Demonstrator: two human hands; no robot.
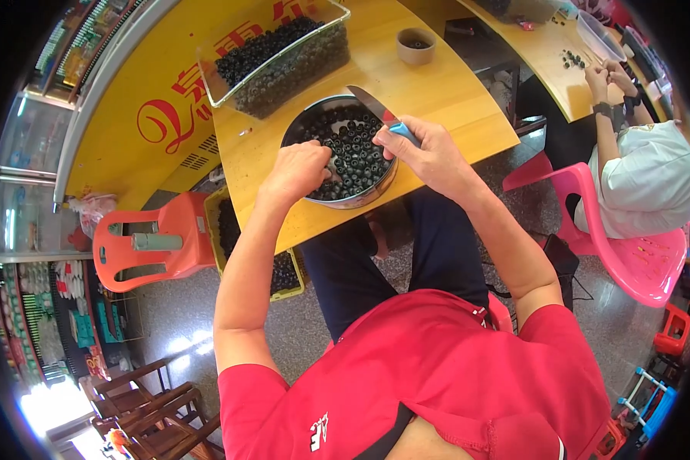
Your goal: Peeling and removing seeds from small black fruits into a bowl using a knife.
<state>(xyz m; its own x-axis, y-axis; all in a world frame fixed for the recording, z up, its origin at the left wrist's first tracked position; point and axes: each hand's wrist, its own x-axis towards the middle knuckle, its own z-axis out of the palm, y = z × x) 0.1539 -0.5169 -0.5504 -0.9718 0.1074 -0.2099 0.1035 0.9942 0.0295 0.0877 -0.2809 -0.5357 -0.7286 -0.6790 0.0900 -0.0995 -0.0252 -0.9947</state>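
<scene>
A round metal bowl sits at the table's near edge and holds many dark, round beads, some showing pale holes. My right hand grips a knife by its blue handle, over the bowl's right rim; the blade points up and left, with a red patch near the handle. Over the bowl's left side is my left hand, fingers curled down among the beads. Whatever is pinched in those fingers, if anything, is hidden from view.
Behind the bowl, a clear plastic bin is heaped with dark beads. A small cup stands at the far right of the wooden table. An orange chair holds a green cylinder. Another person works at a table on the right.
</scene>
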